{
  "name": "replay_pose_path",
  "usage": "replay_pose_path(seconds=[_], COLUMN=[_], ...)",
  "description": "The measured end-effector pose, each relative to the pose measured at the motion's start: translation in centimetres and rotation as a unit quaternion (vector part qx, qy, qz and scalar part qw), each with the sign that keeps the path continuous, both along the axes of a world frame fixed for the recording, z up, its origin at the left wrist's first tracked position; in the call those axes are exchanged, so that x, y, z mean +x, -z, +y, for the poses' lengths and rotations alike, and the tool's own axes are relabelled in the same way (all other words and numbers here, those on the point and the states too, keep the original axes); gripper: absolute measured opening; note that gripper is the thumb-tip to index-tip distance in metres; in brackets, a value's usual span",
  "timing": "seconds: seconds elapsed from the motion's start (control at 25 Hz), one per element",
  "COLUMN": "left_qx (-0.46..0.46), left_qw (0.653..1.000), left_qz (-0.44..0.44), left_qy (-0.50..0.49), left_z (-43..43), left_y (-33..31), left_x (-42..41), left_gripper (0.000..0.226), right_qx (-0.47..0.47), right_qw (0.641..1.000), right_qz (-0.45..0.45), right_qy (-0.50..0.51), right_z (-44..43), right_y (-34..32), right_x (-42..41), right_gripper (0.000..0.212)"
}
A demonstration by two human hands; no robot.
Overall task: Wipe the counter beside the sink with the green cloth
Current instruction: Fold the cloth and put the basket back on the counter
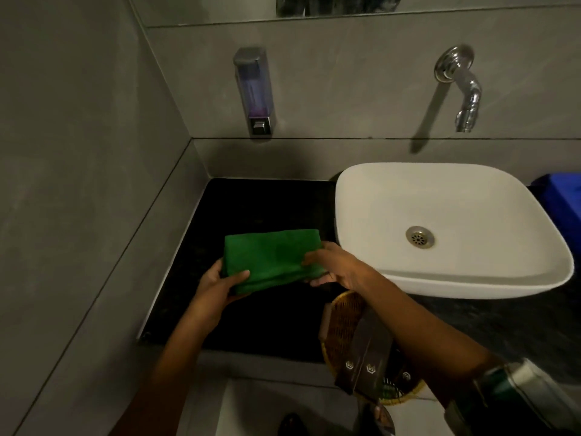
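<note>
A folded green cloth [270,258] is held over the black counter [267,202], left of the white sink [377,196]. My left hand [220,286] grips the cloth's near left corner, thumb on top. My right hand [336,265] pinches its right edge, close to the sink's left wall. I cannot tell whether the cloth's far part rests on the counter or hangs just above it.
A woven basket [342,322] with dark sachets sits at the counter's front edge under my right forearm. A soap dispenser [254,89] and a chrome tap [462,86] hang on the back wall. A blue object [562,199] lies right of the sink. Grey walls close off the left side.
</note>
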State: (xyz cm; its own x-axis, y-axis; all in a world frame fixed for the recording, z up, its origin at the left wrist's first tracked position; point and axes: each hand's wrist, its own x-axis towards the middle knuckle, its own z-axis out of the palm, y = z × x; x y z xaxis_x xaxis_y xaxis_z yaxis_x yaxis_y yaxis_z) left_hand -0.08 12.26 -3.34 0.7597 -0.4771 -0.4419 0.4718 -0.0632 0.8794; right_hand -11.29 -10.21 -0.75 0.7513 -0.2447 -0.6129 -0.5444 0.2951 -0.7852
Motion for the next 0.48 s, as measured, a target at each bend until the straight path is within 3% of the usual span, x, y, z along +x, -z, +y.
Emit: replay_pose_path(seconds=[0.16, 0.28, 0.4, 0.48], left_qx=[-0.019, 0.063, 0.197, 0.262], left_qw=[0.999, 0.985, 0.948, 0.932], left_qz=[-0.008, -0.092, -0.210, -0.236], left_qy=[-0.043, -0.131, -0.134, -0.087], left_z=[-2.9, -6.4, -9.9, -11.0], left_y=[-1.4, -2.0, 0.0, 2.3], left_x=[1.1, 5.3, 9.0, 10.5], left_gripper=[0.051, 0.057, 0.037, 0.033], right_qx=[-0.049, -0.152, -0.383, -0.447], right_qw=[0.998, 0.985, 0.923, 0.894], right_qz=[-0.019, -0.043, -0.030, 0.001], right_qy=[0.028, 0.064, 0.006, -0.024], right_z=[-1.2, -1.7, -2.6, -3.5], right_y=[-0.2, -0.6, 0.5, 2.1], right_x=[1.5, 5.0, 9.6, 11.4], right_gripper=[0.035, 0.041, 0.032, 0.033])
